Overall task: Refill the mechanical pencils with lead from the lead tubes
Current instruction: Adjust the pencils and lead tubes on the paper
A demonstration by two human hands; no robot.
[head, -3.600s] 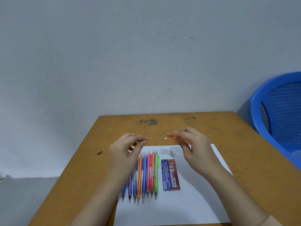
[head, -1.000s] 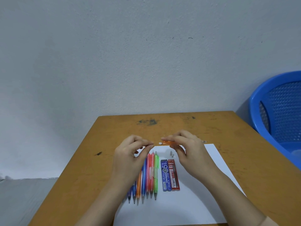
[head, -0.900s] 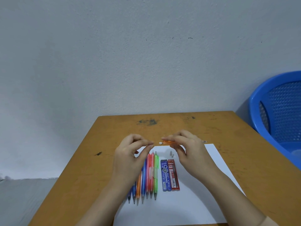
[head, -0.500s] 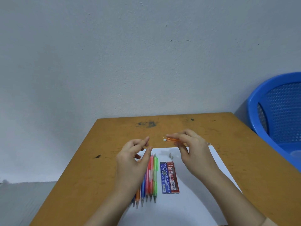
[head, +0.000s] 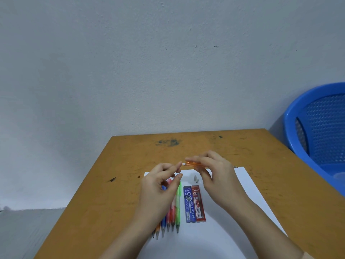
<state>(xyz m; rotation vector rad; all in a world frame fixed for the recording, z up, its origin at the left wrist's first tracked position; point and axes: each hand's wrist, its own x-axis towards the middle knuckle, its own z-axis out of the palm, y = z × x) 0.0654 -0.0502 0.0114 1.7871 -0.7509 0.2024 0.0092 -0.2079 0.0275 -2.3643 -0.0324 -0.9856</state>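
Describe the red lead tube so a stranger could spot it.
On the wooden table lies a white sheet. Right of its pencil row lie two lead tubes; the red tube is the right one, marked 2B, beside a blue tube.

Forearms in from below. Left hand [head: 158, 186]: forefinger and thumb parted, other fingers curled. Right hand [head: 218, 172]: pinching slim translucent orange mechanical pencil [head: 194, 164] between thumb and fingertips.
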